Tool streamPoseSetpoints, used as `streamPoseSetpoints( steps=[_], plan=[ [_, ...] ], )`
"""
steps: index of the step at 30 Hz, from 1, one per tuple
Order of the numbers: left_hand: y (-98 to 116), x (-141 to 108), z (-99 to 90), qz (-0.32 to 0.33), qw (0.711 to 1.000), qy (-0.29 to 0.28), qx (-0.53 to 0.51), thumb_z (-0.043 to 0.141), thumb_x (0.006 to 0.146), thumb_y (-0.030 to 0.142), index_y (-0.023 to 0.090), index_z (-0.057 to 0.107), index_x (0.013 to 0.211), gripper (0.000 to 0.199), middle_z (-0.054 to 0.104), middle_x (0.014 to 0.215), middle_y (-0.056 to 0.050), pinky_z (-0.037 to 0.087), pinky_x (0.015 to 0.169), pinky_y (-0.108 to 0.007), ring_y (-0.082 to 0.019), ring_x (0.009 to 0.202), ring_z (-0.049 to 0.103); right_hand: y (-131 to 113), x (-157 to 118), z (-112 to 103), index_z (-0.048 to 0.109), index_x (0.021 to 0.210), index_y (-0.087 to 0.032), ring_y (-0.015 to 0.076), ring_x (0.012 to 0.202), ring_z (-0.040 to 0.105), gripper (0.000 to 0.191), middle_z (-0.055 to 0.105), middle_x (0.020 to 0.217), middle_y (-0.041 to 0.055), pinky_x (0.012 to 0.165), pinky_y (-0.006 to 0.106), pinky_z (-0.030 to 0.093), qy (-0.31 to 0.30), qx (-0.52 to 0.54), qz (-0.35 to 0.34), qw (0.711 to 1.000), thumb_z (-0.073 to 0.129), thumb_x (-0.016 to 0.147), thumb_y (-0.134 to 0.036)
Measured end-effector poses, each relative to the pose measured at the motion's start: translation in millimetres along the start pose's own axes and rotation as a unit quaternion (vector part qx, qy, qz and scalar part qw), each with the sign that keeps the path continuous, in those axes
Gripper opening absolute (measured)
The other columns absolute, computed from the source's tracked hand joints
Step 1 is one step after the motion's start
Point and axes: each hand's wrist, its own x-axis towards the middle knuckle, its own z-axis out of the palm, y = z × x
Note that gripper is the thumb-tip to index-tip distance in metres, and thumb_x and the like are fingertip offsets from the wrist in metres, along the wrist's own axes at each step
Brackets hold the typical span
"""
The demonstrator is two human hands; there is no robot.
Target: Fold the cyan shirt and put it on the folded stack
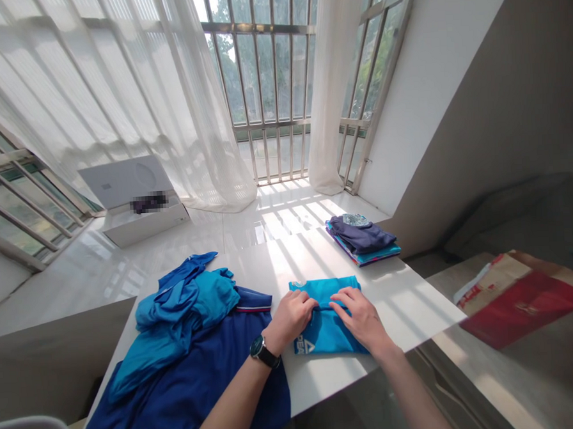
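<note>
A bright blue shirt [329, 340], folded into a rough rectangle with white lettering at its left side, lies on the white table [416, 304]. My left hand [294, 313], with a black watch on the wrist, pinches the cloth at the middle fold. Opposite it, my right hand [359, 314] has its fingers curled on the same fold and grips the cloth. Left of my hands is a loose heap, with a teal-blue garment [190, 309] on top of a dark blue garment [199, 379]. Behind the shirt sits a stack of folded clothes [362, 236], dark purple on top.
An open white box [143, 225] stands on the sill at the left, with a blurred dark item inside. A red and tan paper bag [521, 301] lies on a lower surface to the right. Sheer curtains [204, 116] and a barred window [272, 81] are behind the table.
</note>
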Motion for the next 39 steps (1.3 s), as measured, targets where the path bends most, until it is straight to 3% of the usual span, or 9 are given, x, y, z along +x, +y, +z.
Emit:
streamPoseSetpoints(
  steps=[2,5,12,19,24,27,31,39],
  plan=[
    [-1,-1,1.7,-0.004,1.000,0.005,-0.014,0.044,0.101,0.017,0.020,0.066,0.099,0.023,0.061,0.085,-0.003,0.047,0.075,-0.031,-0.019,0.080,0.055,-8,7,1,0.071,0.106,-0.023,0.0239,0.097,0.063,0.016,0.068,0.105,0.0065,0.089,0.038,0.051,-0.059,-0.006,-0.053,0.997,0.059,0.096,-0.026],
    [-3,-2,4.1,-0.008,0.999,0.009,-0.035,0.044,0.100,0.016,0.021,0.067,0.100,0.023,0.061,0.086,-0.003,0.048,0.075,-0.031,-0.019,0.080,0.056,-9,14,1,0.072,0.109,-0.023,0.0238,0.095,0.063,0.019,0.070,0.105,0.0064,0.086,0.038,0.052,-0.131,-0.024,-0.078,0.988,0.058,0.096,-0.022],
    [-13,-1,5.1,-0.017,0.994,-0.007,-0.107,0.051,0.093,0.012,0.021,0.068,0.104,0.021,0.063,0.090,-0.004,0.050,0.077,-0.030,-0.020,0.084,0.059,-6,23,-4,0.074,0.101,-0.021,0.0228,0.091,0.064,0.024,0.069,0.099,0.0072,0.084,0.035,0.052,-0.179,-0.060,-0.084,0.978,0.050,0.099,-0.018],
    [-22,-3,-4.3,-0.036,0.976,-0.052,-0.208,0.056,0.095,0.015,0.020,0.071,0.101,0.017,0.063,0.086,-0.002,0.050,0.074,-0.027,-0.016,0.080,0.059,-5,10,6,0.070,0.096,-0.020,0.0202,0.086,0.062,0.032,0.064,0.092,0.0068,0.077,0.029,0.051,-0.121,-0.048,-0.109,0.986,0.038,0.100,-0.014],
    [-22,-3,-8.2,-0.039,0.969,-0.070,-0.233,0.061,0.097,0.026,0.019,0.071,0.094,0.013,0.065,0.089,-0.003,0.051,0.077,-0.028,-0.017,0.084,0.061,-8,2,5,0.068,0.100,-0.021,0.0183,0.086,0.062,0.032,0.061,0.095,0.0059,0.079,0.029,0.053,-0.116,0.015,-0.073,0.990,0.037,0.101,-0.017],
    [-21,-3,-6.5,-0.034,0.972,-0.064,-0.226,0.069,0.092,0.036,0.019,0.071,0.091,0.018,0.064,0.087,-0.003,0.051,0.075,-0.028,-0.018,0.083,0.061,-10,3,-5,0.069,0.101,-0.022,0.0191,0.093,0.063,0.026,0.063,0.098,0.0057,0.086,0.031,0.054,-0.140,0.048,-0.068,0.987,0.043,0.099,-0.019],
    [-18,-3,-3.8,-0.034,0.979,-0.056,-0.195,0.067,0.094,0.035,0.018,0.070,0.088,0.018,0.064,0.085,-0.002,0.049,0.075,-0.028,-0.017,0.082,0.060,-9,2,-8,0.069,0.103,-0.022,0.0211,0.097,0.064,0.018,0.065,0.102,0.0061,0.089,0.034,0.055,-0.150,0.052,-0.071,0.985,0.054,0.095,-0.022],
    [-11,-1,-9.5,-0.028,0.990,-0.062,-0.125,0.063,0.096,0.028,0.018,0.068,0.086,0.014,0.065,0.088,-0.003,0.048,0.077,-0.029,-0.018,0.084,0.061,-7,-9,10,0.068,0.088,-0.021,0.0207,0.088,0.061,0.025,0.065,0.095,0.0065,0.083,0.035,0.055,-0.057,0.035,-0.058,0.996,0.046,0.100,-0.023]
  ],
)
